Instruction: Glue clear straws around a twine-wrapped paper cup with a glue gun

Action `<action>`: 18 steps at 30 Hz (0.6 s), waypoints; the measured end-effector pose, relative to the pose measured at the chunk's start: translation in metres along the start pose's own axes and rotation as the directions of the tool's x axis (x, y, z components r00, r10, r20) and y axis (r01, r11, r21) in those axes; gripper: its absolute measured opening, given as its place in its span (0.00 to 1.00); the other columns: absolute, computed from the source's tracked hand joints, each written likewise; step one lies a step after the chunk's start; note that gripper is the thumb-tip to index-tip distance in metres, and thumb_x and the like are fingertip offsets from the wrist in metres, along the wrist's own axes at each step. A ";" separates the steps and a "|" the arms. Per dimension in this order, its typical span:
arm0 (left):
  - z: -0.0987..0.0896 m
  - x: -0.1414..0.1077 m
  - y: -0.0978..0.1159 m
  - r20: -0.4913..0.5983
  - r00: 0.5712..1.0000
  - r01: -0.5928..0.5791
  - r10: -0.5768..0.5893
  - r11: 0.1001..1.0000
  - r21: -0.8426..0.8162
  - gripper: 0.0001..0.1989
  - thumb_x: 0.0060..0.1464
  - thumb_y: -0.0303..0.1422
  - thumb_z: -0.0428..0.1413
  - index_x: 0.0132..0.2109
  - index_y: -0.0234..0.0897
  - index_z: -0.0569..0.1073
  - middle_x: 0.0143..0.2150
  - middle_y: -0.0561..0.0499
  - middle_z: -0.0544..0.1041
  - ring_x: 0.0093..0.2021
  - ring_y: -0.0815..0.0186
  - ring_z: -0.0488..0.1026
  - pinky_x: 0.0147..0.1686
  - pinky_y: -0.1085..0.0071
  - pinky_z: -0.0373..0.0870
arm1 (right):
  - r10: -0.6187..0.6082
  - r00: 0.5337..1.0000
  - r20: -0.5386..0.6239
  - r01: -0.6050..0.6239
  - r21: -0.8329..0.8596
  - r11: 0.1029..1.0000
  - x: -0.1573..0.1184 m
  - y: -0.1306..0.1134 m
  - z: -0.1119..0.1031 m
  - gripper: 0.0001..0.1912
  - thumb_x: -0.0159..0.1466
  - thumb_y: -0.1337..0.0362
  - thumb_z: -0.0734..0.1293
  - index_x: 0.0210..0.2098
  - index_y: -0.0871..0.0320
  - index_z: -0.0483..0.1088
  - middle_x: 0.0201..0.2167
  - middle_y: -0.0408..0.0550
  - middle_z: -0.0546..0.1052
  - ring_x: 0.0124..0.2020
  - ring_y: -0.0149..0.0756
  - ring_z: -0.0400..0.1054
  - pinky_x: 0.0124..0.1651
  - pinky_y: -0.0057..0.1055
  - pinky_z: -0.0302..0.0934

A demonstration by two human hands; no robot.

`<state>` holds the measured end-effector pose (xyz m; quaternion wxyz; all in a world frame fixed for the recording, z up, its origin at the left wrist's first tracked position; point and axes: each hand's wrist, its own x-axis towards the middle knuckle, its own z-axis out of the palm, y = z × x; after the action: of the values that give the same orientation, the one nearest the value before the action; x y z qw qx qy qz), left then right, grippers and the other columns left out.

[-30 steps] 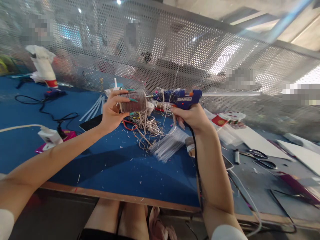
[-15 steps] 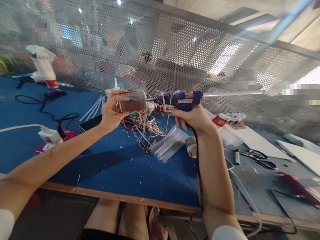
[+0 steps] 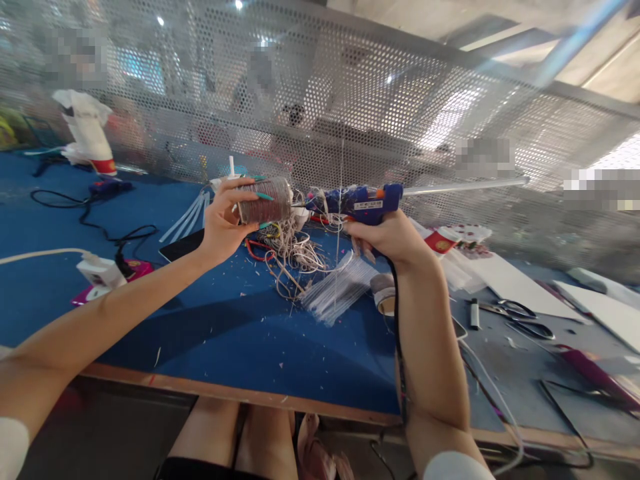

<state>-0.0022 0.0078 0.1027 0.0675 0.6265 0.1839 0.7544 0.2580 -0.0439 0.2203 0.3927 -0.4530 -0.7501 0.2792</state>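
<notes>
My left hand [image 3: 227, 220] grips a ribbed, cord-wrapped cylinder [image 3: 267, 201] lying sideways above the blue table. A blue hot glue gun [image 3: 370, 203] is in my right hand [image 3: 383, 237], its nozzle pointing left at the cylinder's right end. From the gun's back a long clear glue stick [image 3: 465, 187] sticks out. Whether the nozzle touches the cylinder I cannot tell. Beneath them lies a tangle of pale cord [image 3: 300, 250], with a bundle of clear sticks [image 3: 340, 290] and a tape roll [image 3: 384, 293] nearer me.
A perforated metal screen [image 3: 320, 87] rises behind the blue table [image 3: 225, 347]. At left are a white plug adapter [image 3: 101, 275] and black cables. On the right lie scissors [image 3: 520, 317], white boards [image 3: 530, 287] and a red cup [image 3: 440, 241]. A black cable hangs along my right forearm.
The glue gun and my right hand have shifted slightly, the gun a little left and down. My left hand and the cylinder have hardly moved.
</notes>
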 end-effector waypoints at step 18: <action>-0.002 -0.006 -0.013 0.063 0.989 0.132 -0.133 0.991 0.016 0.27 0.39 0.45 0.72 0.47 0.45 0.75 0.55 0.47 0.75 0.57 0.56 0.75 0.48 0.60 0.80 | -0.082 0.950 -0.303 0.023 -0.193 0.981 0.025 0.035 -0.027 0.09 0.55 0.66 0.70 0.23 0.55 0.65 0.14 0.38 0.65 0.14 0.29 0.60 0.17 0.27 0.58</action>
<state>-0.0042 0.0177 0.0923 0.1197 0.6371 0.2274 0.7267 0.2905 -0.0046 0.2160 0.4680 -0.5060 -0.7141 0.1224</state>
